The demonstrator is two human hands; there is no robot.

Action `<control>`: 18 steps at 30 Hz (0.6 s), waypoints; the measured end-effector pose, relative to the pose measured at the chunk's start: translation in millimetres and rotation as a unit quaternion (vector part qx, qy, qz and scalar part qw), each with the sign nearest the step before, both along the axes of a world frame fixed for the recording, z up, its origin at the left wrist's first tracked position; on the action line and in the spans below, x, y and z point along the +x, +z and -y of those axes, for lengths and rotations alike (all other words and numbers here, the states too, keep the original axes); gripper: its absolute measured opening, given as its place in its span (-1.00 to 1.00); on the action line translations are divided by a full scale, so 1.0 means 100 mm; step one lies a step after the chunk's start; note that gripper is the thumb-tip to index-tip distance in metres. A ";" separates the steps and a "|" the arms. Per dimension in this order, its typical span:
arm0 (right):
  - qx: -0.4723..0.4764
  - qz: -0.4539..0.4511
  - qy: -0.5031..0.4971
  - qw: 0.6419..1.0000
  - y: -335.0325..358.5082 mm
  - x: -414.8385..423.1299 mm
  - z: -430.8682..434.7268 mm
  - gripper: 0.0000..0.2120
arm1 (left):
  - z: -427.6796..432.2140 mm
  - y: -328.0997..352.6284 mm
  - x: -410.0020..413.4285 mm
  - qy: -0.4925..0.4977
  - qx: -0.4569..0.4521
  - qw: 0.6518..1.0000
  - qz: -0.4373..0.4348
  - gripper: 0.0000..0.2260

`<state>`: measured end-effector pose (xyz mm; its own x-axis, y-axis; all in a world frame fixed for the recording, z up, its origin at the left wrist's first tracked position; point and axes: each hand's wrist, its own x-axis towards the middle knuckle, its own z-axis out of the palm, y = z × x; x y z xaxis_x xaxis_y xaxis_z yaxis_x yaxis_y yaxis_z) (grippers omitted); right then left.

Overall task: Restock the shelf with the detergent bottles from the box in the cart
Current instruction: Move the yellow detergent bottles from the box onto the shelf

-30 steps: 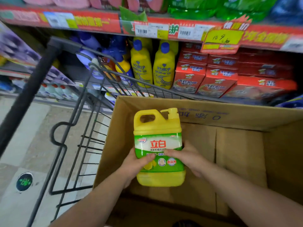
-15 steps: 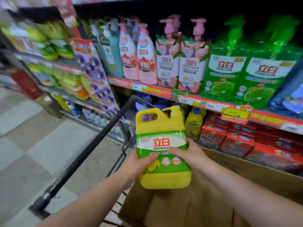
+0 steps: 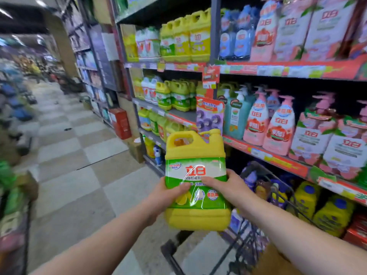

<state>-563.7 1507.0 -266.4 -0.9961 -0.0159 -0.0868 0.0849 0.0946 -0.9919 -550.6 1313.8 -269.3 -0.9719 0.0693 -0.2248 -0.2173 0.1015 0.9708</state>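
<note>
Centre of the frame, a bit low: both hands are holding the yellow detergent bottle (image 3: 195,153) upright in the air, clear of the cart and not touching the shelf. Left hand (image 3: 165,196) is gripping the bottle's left side, thumb lying across the green label. Right hand (image 3: 228,187) is gripping the right side, thumb also pressing on the label; the other fingers are wrapping behind, out of sight. Handle and cap are pointing up. Cart (image 3: 282,197) is sitting at lower right, its wire rim showing beside and below the bottle. A corner of the cardboard box (image 3: 274,264) is showing at the bottom edge. Shelf (image 3: 184,114) is running across the right half of the frame. Matching yellow bottles (image 3: 199,36) are standing on its upper tiers, left of the upright post. Pink pump bottles (image 3: 278,126) are lining the tier at centre right. Checkered floor (image 3: 79,155) is filling the left.
</note>
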 end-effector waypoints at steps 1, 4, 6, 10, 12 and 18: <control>-0.002 -0.006 0.009 1.000 0.02 -0.05 0.26 -0.70 | 0.25 0.03 -0.01 0.005 0.000 1.000 -0.004 -0.58; -0.005 -0.021 0.040 0.999 0.06 -0.19 1.08 -0.72 | 1.06 0.11 -0.05 0.021 -0.002 0.999 -0.024 -0.63; -0.006 -0.023 0.053 0.998 0.07 -0.27 1.60 -0.67 | 1.55 0.16 -0.09 0.030 -0.015 0.999 -0.041 -0.66; -0.002 -0.016 0.071 0.997 0.09 -0.45 2.34 -0.51 | 2.30 0.21 -0.23 0.040 -0.023 0.997 -0.062 -0.73; 0.001 -0.013 0.076 0.997 0.13 -0.56 2.59 -0.46 | 2.55 0.21 -0.32 0.045 -0.014 0.997 -0.059 -0.71; 0.014 -0.016 0.091 0.996 0.20 -1.06 2.99 -0.65 | 2.95 0.13 -0.77 0.045 0.027 0.997 -0.064 -0.81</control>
<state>-669.9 1207.9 -246.6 -0.9790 -0.1953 -0.0579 0.0321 0.1327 -0.9906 -627.5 1019.3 -256.5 -0.9952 -0.0101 -0.0970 -0.0973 0.0340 0.9947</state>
